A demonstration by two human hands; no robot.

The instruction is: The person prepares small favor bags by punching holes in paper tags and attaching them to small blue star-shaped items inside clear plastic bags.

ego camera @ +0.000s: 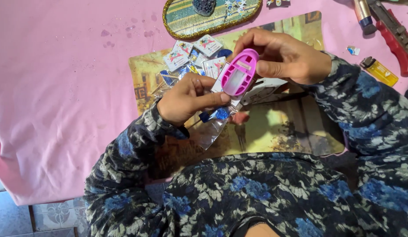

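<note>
Head view: pink craft punch (239,73) is held up between both hands, above a picture placemat (278,127) on the pink tablecloth (59,87). Right hand (285,57) curls over the punch's upper end, fingers bent and pinching that end from the top and right. Left hand (186,98) grips the lower end, thumb pressed along the punch's lower-left edge, other fingers folded under, also holding a clear plastic bag (215,125) with blue pieces and a white card behind the punch. Punch's long axis runs diagonally, lower-left to upper-right, flat open face toward the camera. Small printed packets (193,52) lie just behind the hands. Yellow lighter (379,71) and red tool (395,37) sit well apart at right; glitter-edged oval tray (199,17) at top.
</note>
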